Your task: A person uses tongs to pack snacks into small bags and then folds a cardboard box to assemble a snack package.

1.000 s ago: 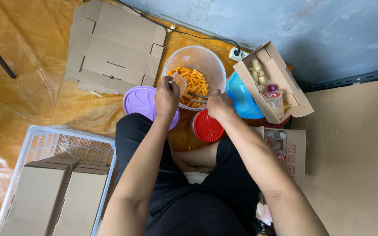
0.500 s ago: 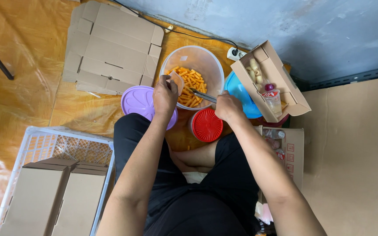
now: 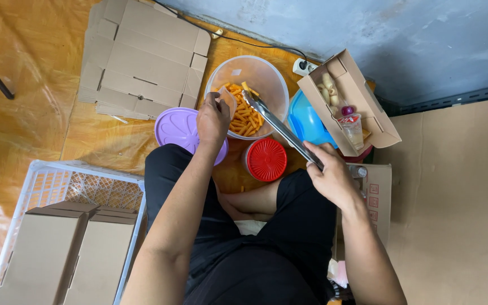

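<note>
Left hand (image 3: 213,120) pinches a small clear plastic bag (image 3: 228,101) over the rim of the large clear plastic bowl of orange snack sticks (image 3: 255,79), just above the round purple lid (image 3: 175,127). Right hand (image 3: 330,176), fingers closed, grips long metal tongs (image 3: 280,129), tips over the bowl.

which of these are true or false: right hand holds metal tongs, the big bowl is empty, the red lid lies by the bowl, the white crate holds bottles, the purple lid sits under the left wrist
1. The right hand holds metal tongs. True.
2. The big clear bowl is empty. False: it holds orange snack sticks.
3. The red lid lies beside the bowl. True.
4. The white crate holds bottles. False: it holds brown cardboard boxes.
5. The purple lid sits under the left hand and wrist. True.
</note>
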